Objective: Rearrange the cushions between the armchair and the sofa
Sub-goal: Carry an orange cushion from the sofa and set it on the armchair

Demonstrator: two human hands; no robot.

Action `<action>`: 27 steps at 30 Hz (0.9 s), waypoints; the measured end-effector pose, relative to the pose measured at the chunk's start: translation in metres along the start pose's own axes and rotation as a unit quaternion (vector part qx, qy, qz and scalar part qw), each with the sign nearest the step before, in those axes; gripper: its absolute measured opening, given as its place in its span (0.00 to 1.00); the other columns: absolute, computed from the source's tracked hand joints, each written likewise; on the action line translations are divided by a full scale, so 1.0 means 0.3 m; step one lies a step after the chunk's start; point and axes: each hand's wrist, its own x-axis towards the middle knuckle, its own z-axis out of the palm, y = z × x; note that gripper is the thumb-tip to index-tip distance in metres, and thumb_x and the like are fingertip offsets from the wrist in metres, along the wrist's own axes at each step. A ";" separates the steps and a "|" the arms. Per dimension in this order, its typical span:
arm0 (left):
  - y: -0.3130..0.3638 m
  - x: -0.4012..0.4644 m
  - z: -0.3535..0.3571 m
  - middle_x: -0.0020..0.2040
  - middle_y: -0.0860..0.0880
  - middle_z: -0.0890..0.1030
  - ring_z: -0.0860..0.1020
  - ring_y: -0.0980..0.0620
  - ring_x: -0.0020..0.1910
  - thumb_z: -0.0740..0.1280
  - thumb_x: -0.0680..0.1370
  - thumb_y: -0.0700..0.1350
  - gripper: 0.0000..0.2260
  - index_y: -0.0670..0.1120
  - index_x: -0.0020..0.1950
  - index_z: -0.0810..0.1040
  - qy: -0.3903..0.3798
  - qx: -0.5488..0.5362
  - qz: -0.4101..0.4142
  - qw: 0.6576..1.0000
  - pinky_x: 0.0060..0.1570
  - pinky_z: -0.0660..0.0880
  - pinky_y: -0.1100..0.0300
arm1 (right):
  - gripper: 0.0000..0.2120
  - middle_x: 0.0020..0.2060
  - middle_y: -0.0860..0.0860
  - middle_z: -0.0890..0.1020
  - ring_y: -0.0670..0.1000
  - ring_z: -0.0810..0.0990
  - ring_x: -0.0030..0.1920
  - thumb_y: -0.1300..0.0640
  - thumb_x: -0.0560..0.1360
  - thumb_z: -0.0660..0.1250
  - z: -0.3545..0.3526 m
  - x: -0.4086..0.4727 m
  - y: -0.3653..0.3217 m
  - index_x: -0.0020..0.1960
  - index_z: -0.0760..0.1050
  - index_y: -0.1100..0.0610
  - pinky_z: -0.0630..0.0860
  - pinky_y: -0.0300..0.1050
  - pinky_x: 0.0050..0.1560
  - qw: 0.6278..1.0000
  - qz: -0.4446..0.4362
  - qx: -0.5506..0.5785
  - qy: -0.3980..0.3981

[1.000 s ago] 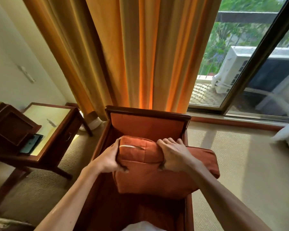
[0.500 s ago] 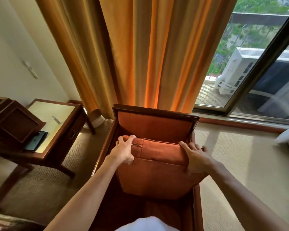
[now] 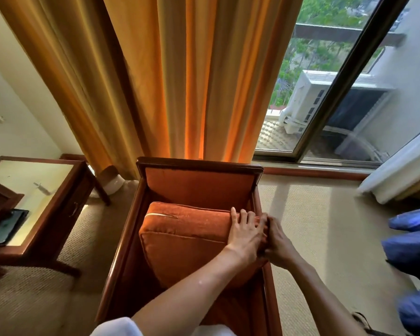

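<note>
Fingers [image 3: 239, 220] lie flat, pressing the cushion [image 3: 184, 241] into the armchair [image 3: 199, 185], so one's seated; sofa's out of view.

Armchair [image 3: 199, 185] well was mostly plugged; clearance was left side and front only.
Cushion [image 3: 184, 241] sat against the backrest and jammed to the right arm rail, where left hand [image 3: 246, 235] and right hand [image 3: 278, 243] crowded the corner. A gap stayed open along the left rail and at the seat's front edge. Curtain [image 3: 180, 76] hung just behind the backrest; side table [image 3: 32, 190] stood left across bare carpet, blue items [image 3: 412, 241] at right.
</note>
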 end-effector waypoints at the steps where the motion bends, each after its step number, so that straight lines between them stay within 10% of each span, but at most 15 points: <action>1: 0.002 0.005 0.004 0.74 0.36 0.60 0.58 0.35 0.75 0.77 0.69 0.60 0.54 0.47 0.81 0.44 0.012 0.003 0.010 1.000 0.73 0.44 0.31 | 0.59 0.68 0.52 0.67 0.53 0.72 0.65 0.45 0.53 0.78 0.008 -0.017 0.008 0.77 0.53 0.54 0.77 0.52 0.61 1.000 0.004 0.022 0.016; 10: -0.387 -0.203 -0.081 0.61 0.51 0.74 0.72 0.47 0.60 0.80 0.60 0.60 0.43 0.54 0.71 0.67 0.104 -0.112 -0.037 0.988 0.62 0.68 0.47 | 0.51 0.61 0.45 0.77 0.47 0.79 0.59 0.43 0.55 0.85 0.109 0.015 -0.259 0.70 0.62 0.41 0.79 0.52 0.58 0.987 -0.058 0.148 -0.033; 21: -1.117 -0.851 -0.114 0.62 0.65 0.77 0.74 0.67 0.61 0.79 0.57 0.67 0.43 0.65 0.69 0.68 0.223 -0.402 -0.138 0.877 0.60 0.73 0.65 | 0.54 0.71 0.46 0.66 0.49 0.59 0.72 0.40 0.58 0.78 0.472 0.130 -0.730 0.77 0.54 0.46 0.52 0.50 0.76 0.966 -0.243 -0.072 -0.051; 27: -1.290 -1.007 -0.032 0.61 0.51 0.80 0.79 0.48 0.61 0.84 0.52 0.64 0.44 0.65 0.65 0.71 0.224 -0.482 -0.201 0.823 0.56 0.78 0.37 | 0.48 0.65 0.47 0.70 0.52 0.67 0.66 0.39 0.57 0.80 0.393 0.140 -0.660 0.70 0.62 0.51 0.62 0.54 0.68 0.958 -0.203 -0.199 -0.036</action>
